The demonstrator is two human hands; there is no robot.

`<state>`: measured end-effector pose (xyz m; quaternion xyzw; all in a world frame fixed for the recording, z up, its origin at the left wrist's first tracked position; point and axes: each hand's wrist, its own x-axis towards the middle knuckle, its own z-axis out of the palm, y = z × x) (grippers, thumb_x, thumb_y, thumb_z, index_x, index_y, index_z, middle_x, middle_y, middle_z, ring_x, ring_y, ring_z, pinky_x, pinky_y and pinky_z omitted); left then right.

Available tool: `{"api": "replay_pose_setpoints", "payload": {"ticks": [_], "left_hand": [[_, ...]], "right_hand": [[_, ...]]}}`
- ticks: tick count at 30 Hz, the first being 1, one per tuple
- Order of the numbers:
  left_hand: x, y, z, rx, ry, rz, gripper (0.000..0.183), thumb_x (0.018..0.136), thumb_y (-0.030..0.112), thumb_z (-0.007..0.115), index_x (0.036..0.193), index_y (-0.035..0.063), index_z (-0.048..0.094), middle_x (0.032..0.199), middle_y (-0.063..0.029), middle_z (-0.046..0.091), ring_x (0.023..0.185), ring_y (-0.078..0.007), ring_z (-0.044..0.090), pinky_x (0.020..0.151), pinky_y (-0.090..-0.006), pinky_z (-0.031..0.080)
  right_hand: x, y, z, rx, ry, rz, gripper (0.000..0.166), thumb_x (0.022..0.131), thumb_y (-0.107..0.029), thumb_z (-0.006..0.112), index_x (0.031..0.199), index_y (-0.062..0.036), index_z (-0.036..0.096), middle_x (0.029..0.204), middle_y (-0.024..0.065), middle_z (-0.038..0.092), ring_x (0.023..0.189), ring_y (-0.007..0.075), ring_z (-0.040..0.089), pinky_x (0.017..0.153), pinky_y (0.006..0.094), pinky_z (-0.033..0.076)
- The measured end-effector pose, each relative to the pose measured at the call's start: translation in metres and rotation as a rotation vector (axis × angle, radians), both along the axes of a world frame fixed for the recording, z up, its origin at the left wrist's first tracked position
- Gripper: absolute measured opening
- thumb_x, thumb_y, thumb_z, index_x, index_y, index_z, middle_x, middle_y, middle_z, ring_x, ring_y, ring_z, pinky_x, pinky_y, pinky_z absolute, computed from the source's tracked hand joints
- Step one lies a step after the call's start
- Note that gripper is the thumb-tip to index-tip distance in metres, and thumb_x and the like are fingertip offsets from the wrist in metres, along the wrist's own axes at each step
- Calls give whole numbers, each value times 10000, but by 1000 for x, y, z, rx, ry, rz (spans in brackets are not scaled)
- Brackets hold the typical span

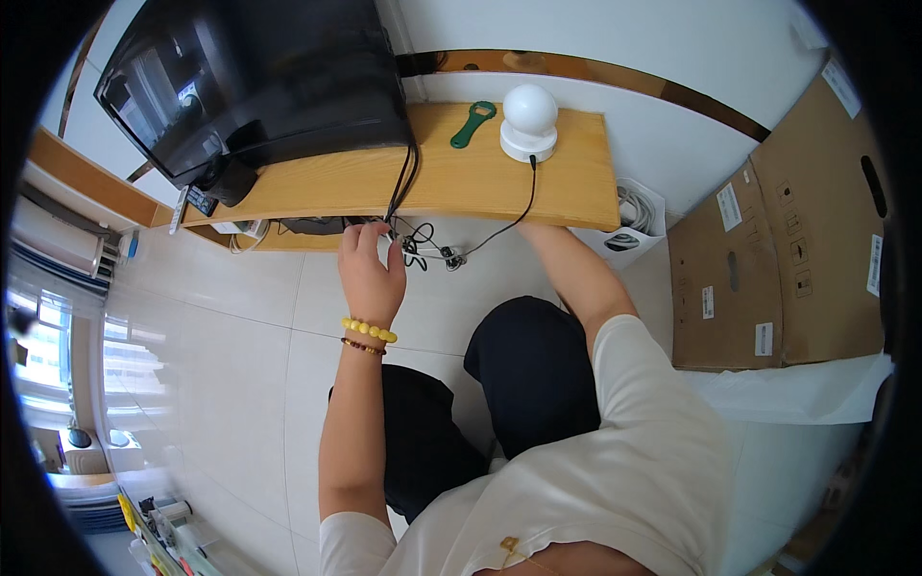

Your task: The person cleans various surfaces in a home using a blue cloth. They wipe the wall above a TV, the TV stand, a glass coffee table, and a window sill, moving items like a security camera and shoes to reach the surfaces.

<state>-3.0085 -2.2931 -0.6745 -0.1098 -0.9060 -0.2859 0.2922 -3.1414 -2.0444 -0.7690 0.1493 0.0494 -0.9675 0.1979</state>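
Observation:
My left hand (372, 270), with two beaded bracelets (369, 330) at its wrist, reaches to the front edge of a wooden TV shelf (324, 183). Its fingertips are at black cables (405, 183) that hang over that edge; whether they grip one is unclear. Tangled cables (421, 245) lie just right of the fingers. My right hand is hidden under the shelf's right end; only the forearm (576, 270) shows. On the shelf stand a white ball-shaped device (529, 122) with a black cord running down to the tangle, and a green bottle opener (473, 124).
A large television (266, 79) stands on the shelf's left part, with remote controls (200, 201) by a dark container (232, 181). A white bin (641, 223) holding coiled cable stands beyond the right end. Large cardboard boxes (727, 281) stand at the right.

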Motion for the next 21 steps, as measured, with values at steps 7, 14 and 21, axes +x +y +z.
{"api": "replay_pose_setpoints", "payload": {"ticks": [7, 14, 21], "left_hand": [[-1, -4, -5, 15, 18, -18, 177, 774, 15, 661, 940, 14, 600, 945, -158, 589, 866, -357, 573, 740, -423, 474], [1, -12, 1, 40, 27, -59, 159, 774, 5, 660, 924, 14, 608, 933, -163, 589, 854, -364, 574, 731, -424, 472], [-2, -14, -3, 66, 60, -87, 167, 785, -13, 633, 947, 21, 610, 908, -142, 572, 859, -337, 561, 731, -406, 461]], "right_hand": [[17, -49, -26, -73, 116, 267, 356, 946, -302, 507, 1239, -103, 532, 1266, 92, 586, 1185, 267, 543, 1029, 468, 423], [84, 75, 12, 110, 91, -387, 360, 967, -283, 457, 1256, -81, 529, 1284, 99, 570, 1177, 270, 536, 1050, 464, 398], [138, 148, -19, -109, 565, -361, 326, 980, -228, 434, 1212, -28, 545, 1276, 124, 563, 1175, 270, 527, 1055, 393, 386]]}}
